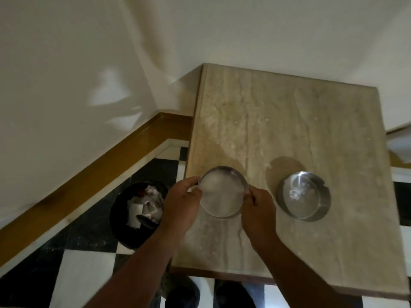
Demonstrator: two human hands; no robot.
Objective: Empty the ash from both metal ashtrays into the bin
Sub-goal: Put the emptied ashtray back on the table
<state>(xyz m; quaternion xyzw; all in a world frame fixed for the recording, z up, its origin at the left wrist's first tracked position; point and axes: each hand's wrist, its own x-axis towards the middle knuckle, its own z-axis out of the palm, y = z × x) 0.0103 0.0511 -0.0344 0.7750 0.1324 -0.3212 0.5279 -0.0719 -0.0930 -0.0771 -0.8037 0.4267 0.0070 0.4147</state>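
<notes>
Since it is thin, rigid sheet metal, the near ashtray (223, 192) at lower centre of the frame should be light and stiff, with a smooth rim that could slip if pinched loosely. It is held by opposite sides of that rim: the left hand (181, 204) is closed on its left edge and the right hand (259, 210) on its right edge, fingers curled over the wall. Taking it at the rim and keeping it level looks like the safe hold, since the pale ash inside is loose and would spill at any tilt. Whether its base touches the surface or is just lifted off cannot be told, as the ashtray is blurred.

Right of it, well apart, the second ashtray (303, 195) sits upright with a little white ash in its bowl and notches in its rim; it should handle the same way.

Both are over the front part of a beige stone tabletop (289, 121), otherwise bare. At lower left, on the black-and-white chequered floor (84, 270), stands a round dark bin (117, 223) holding crumpled paper, just beside the table's left edge. A brown wooden skirting (89, 178) runs below the cream wall (66, 63) filling the upper left.
</notes>
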